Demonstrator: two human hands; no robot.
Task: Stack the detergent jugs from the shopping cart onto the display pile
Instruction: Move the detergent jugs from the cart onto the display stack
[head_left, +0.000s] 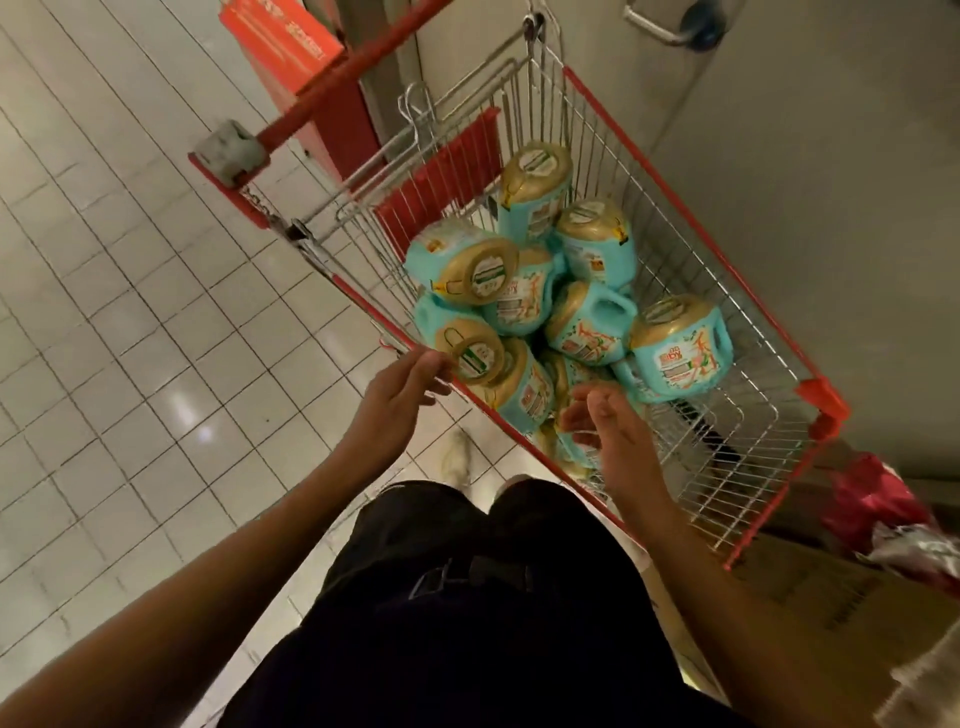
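Note:
A red-trimmed wire shopping cart stands in front of me, holding several turquoise detergent jugs with gold caps, lying jumbled on top of each other. My left hand reaches to the cart's near rim, fingers relaxed, fingertips close to the gold cap of the nearest jug. My right hand hovers inside the cart over the lower jugs, palm turned inward, fingers loosely spread, holding nothing. The display pile is not in view.
The cart's red handle points away to the upper left, over a white tiled floor. A grey wall and door run along the right. A cardboard box and red packaging sit at lower right.

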